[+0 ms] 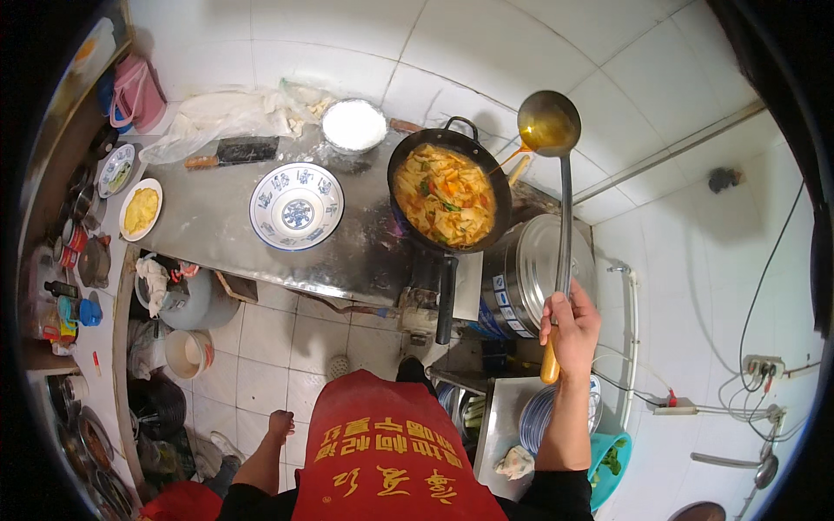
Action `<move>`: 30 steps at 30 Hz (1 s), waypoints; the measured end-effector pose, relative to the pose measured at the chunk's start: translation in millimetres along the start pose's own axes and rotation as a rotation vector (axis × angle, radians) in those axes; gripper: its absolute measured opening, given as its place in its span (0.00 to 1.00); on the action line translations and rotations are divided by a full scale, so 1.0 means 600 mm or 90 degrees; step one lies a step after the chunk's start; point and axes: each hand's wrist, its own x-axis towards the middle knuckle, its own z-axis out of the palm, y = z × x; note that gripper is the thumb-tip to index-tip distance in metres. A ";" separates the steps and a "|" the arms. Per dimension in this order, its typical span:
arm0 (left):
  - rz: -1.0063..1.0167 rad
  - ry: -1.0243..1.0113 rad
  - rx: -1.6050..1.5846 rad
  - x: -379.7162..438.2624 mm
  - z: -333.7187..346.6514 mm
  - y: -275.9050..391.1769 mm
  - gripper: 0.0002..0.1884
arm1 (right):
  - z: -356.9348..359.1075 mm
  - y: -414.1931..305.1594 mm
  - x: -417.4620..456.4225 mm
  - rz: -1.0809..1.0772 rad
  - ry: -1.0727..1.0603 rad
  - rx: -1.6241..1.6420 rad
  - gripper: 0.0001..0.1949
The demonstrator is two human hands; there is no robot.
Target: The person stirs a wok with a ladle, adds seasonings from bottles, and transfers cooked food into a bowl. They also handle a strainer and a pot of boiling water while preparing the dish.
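My right hand (575, 333) is closed around the handle of a long steel ladle (565, 221), just above its wooden end. The ladle's bowl, up by the tiled wall, is tilted, and a thin stream of reddish-brown liquid runs from its lip towards a black wok (502, 215). Flat noodle pieces (449, 195) with bits of greens and orange vegetable fill the wok in broth. Its black handle (446, 303) points towards me, with no hand on it. My left hand (281, 424) hangs low at my side, fingers curled, with nothing visible in it.
A blue-patterned white bowl (296, 207) stands on the steel counter (195, 215). Behind it are a cleaver (244, 151) and a bowl of white powder (354, 126). A plate of yellow food (141, 210) sits left. A large lidded steel pot (541, 260) stands right of the wok.
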 end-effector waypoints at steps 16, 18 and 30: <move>0.014 0.084 -0.191 -0.137 0.184 0.001 0.10 | -0.073 0.204 0.180 0.212 -0.332 0.051 0.30; 0.053 0.092 -0.160 -0.154 0.214 0.002 0.12 | -0.065 0.214 0.228 0.245 -0.290 0.139 0.30; 0.134 0.144 0.246 -0.265 0.325 0.022 0.15 | -0.121 0.183 0.298 0.347 -0.326 0.254 0.26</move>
